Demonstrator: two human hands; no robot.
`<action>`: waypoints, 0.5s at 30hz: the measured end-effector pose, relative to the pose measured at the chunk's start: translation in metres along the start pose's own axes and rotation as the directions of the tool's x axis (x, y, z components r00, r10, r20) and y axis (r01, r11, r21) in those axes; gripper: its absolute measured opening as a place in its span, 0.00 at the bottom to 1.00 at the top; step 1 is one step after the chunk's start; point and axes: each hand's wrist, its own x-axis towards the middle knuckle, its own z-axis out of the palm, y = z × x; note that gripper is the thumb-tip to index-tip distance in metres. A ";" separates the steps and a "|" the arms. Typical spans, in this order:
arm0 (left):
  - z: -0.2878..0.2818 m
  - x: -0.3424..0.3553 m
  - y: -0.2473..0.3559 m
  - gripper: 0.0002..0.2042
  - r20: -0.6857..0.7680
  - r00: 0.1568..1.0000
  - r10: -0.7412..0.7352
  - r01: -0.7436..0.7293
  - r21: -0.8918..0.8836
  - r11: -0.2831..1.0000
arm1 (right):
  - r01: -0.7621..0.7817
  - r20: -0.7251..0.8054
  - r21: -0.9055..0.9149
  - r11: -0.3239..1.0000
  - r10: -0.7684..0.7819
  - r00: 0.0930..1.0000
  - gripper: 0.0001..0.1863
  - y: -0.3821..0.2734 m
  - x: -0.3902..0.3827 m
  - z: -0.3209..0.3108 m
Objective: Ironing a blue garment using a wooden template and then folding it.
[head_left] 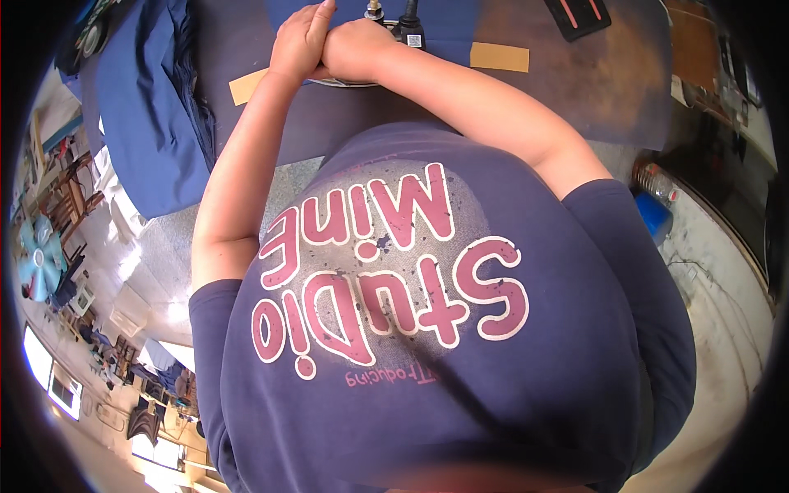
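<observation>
Both my hands meet at the top of the view, over the far part of a dark table (345, 123). My left hand (302, 37) lies flat with its fingers stretched out, resting against my right hand. My right hand (355, 49) is curled into a fist; whether it holds anything is hidden. Under them shows the pale rim of a round flat thing (349, 83). Just beyond my right hand stand a black plug-like block (408, 29) and a small metal knob (374, 10), on a blue cloth (448, 20). My navy printed T-shirt (460, 370) fills the lower view.
Two tan tape strips (499, 56) (246, 85) lie on the table. A blue fabric pile (148, 107) hangs over its left side. A black thing with red stripes (579, 15) sits at the far right. A plastic bottle (657, 182) and a blue container (653, 215) stand on the floor.
</observation>
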 end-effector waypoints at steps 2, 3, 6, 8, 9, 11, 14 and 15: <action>0.010 0.004 0.007 0.26 -0.001 1.000 0.013 -0.013 0.018 1.000 | -0.036 -0.020 0.006 0.999 0.036 0.999 0.24 0.008 -0.007 -0.001; 0.015 0.006 0.011 0.26 -0.009 1.000 0.026 -0.025 0.037 0.999 | -0.045 -0.021 0.008 0.999 0.045 0.999 0.24 0.013 -0.011 -0.002; 0.031 0.014 0.020 0.25 0.017 0.998 0.053 -0.054 0.053 0.997 | -0.068 -0.028 0.024 0.997 0.068 0.997 0.24 0.025 -0.024 -0.006; 0.044 0.019 0.029 0.25 0.032 0.996 0.078 -0.080 0.066 0.995 | -0.146 -0.009 0.024 0.989 0.146 0.989 0.24 0.037 -0.033 -0.007; 0.051 0.023 0.035 0.25 0.037 0.996 0.084 -0.087 0.072 0.994 | -0.155 -0.012 0.024 0.988 0.156 0.988 0.24 0.043 -0.037 -0.007; 0.062 0.026 0.044 0.25 0.054 0.994 0.095 -0.099 0.075 0.992 | -0.210 -0.019 0.040 0.977 0.211 0.977 0.24 0.052 -0.048 -0.010; 0.077 0.034 0.047 0.25 0.080 0.989 0.125 -0.131 0.074 0.989 | -0.246 0.027 0.040 0.968 0.245 0.969 0.24 0.059 -0.064 -0.023; 0.084 0.039 0.042 0.19 0.051 0.921 0.386 -0.386 0.239 0.891 | -0.251 0.026 0.042 0.967 0.250 0.968 0.24 0.063 -0.068 -0.024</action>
